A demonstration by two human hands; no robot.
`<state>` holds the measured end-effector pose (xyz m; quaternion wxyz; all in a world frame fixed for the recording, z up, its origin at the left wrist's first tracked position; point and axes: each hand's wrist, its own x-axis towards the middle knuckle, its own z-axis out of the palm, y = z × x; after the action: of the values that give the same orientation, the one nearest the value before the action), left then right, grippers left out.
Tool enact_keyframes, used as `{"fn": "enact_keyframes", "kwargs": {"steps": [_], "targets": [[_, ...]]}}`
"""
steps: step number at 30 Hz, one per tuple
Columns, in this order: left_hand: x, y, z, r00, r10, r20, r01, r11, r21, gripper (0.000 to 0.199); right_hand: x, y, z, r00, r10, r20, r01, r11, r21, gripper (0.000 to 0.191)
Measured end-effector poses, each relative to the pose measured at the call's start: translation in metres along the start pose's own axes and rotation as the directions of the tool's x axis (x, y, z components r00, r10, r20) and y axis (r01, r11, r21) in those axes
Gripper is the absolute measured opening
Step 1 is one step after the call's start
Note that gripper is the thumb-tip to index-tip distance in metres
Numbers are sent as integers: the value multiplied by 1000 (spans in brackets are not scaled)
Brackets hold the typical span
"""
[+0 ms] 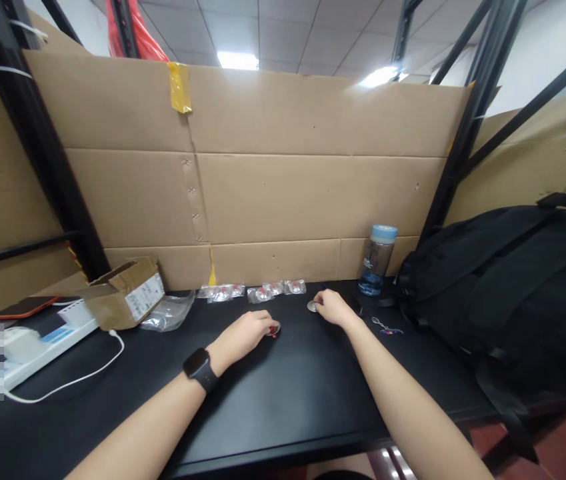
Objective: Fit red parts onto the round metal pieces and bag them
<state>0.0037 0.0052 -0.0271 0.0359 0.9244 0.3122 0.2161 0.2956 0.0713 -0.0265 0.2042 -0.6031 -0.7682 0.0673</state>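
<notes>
My left hand (247,333), with a dark watch on the wrist, has its fingers closed on a small round item with red parts (274,329), just at the tabletop. Farther right, my right hand (333,307) pinches the edge of a small pale disc (311,307) low over the black table (293,393). The fingers partly hide both items. Beyond my hands, along the cardboard wall, lie several small clear packets (261,294) with round, red-centred pieces inside.
An open cardboard box (130,295), a clear plastic bag (170,313) and a white power strip (57,337) with a cable are at left. At right stand a blue-lidded water bottle (377,261) and a black backpack (507,287). A small charm (390,330) lies nearby.
</notes>
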Motion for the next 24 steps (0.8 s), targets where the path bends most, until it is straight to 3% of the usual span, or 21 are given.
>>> {"fn": "enact_keyframes", "kwargs": {"steps": [8, 10, 12, 14, 16, 19, 21, 24], "targets": [[7, 9, 4, 997, -69, 21, 67, 993, 94, 28, -2, 3, -1, 993, 114, -15, -114, 993, -14, 18], [7, 11, 4, 996, -88, 12, 85, 984, 159, 24, -4, -1, -3, 995, 52, -84, -53, 999, -5, 20], [7, 11, 5, 995, -102, -13, 103, 979, 173, 20, -8, -11, -4, 988, -91, -128, 101, 992, 76, 26], [6, 11, 6, 992, -119, -48, 123, 988, 88, 18, -14, -27, 0, 962, -257, -95, 273, 926, 260, 33], [5, 10, 7, 983, -152, -105, 146, 987, -62, 16, -20, -46, 7, 932, -360, -40, 335, 814, 475, 49], [4, 10, 5, 946, -239, -219, 181, 950, -256, 14, -27, -73, 21, 895, -446, 27, 290, 626, 723, 51], [4, 11, 1, 921, -283, -269, 180, 919, -351, 15, -29, -84, 26, 904, -427, 25, 227, 527, 819, 46], [4, 13, -5, 913, -293, -283, 130, 868, -479, 15, -31, -86, 24, 925, -379, 24, 163, 455, 875, 50]]}}
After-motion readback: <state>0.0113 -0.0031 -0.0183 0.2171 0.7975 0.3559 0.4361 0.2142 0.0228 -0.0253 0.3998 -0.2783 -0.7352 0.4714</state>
